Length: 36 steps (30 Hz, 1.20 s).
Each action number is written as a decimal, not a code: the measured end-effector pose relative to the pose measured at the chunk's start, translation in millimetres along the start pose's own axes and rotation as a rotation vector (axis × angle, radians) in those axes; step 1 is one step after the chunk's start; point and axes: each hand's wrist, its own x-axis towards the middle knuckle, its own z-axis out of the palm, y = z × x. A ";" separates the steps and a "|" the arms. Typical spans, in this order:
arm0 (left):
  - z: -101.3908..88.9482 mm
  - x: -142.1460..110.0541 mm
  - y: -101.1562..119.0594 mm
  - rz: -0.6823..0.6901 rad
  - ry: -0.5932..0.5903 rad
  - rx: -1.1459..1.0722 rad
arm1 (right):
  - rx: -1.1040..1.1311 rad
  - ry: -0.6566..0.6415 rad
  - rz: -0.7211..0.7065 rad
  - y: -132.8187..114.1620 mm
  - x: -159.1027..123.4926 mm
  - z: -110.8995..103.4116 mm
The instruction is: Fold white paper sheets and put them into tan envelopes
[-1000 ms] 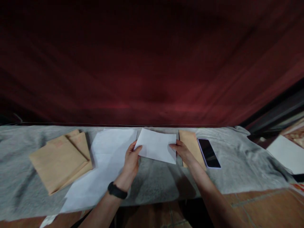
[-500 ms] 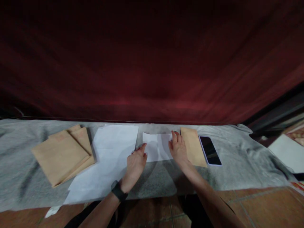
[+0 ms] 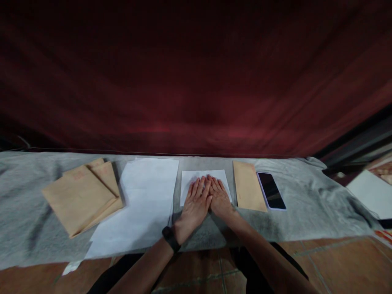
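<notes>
A folded white sheet (image 3: 190, 179) lies flat on the grey cloth (image 3: 306, 204) in the middle. My left hand (image 3: 194, 204) and my right hand (image 3: 219, 198) rest on it side by side, palms down, fingers stretched out and touching each other. Both hands press the sheet and hold nothing. A black band is on my left wrist. A stack of white paper (image 3: 143, 204) lies just left of my left hand. A brown envelope (image 3: 248, 190) lies just right of my right hand.
A pile of brown envelopes (image 3: 81, 196) sits at the left of the cloth. A phone (image 3: 271, 190) lies face up beside the single envelope. A dark red curtain (image 3: 196, 81) hangs behind. More white paper (image 3: 370, 198) shows at the far right.
The white sheet was held up by both hands, then laid on the cloth. My hands have moved together over its middle and now lie flat on it.
</notes>
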 end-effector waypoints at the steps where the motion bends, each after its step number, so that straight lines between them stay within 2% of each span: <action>1: 6.3 1.1 -0.8 -0.009 -0.003 -0.030 | -0.010 -0.001 -0.012 1.2 -0.9 0.3; 5: 18.4 3.3 -10.6 -0.083 0.025 -0.049 | -0.007 0.018 0.026 5.6 -1.9 2.5; 11: 18.1 1.0 -24.1 -0.180 0.100 0.044 | 0.065 0.095 0.184 12.6 -0.2 4.6; 18: 18.3 0.7 -30.2 -0.267 0.169 0.106 | 0.146 0.172 0.303 18.7 -1.8 5.7; 20: 15.5 3.0 -28.5 -0.255 0.178 0.104 | 0.149 0.190 0.319 20.1 -1.4 3.1; 23: 11.9 10.4 -22.0 -0.168 0.146 0.065 | 0.166 0.172 0.306 19.6 4.2 -3.1; 26: 13.2 21.3 -14.4 -0.063 0.053 0.038 | 0.195 0.095 0.226 14.8 13.9 -7.4; 31: 20.6 35.6 -10.2 -0.046 -0.080 0.047 | 0.210 0.001 0.125 8.5 23.6 -3.2; 36: 20.3 34.7 -14.0 -0.016 -0.056 -0.018 | 0.152 0.012 0.132 15.7 20.4 2.4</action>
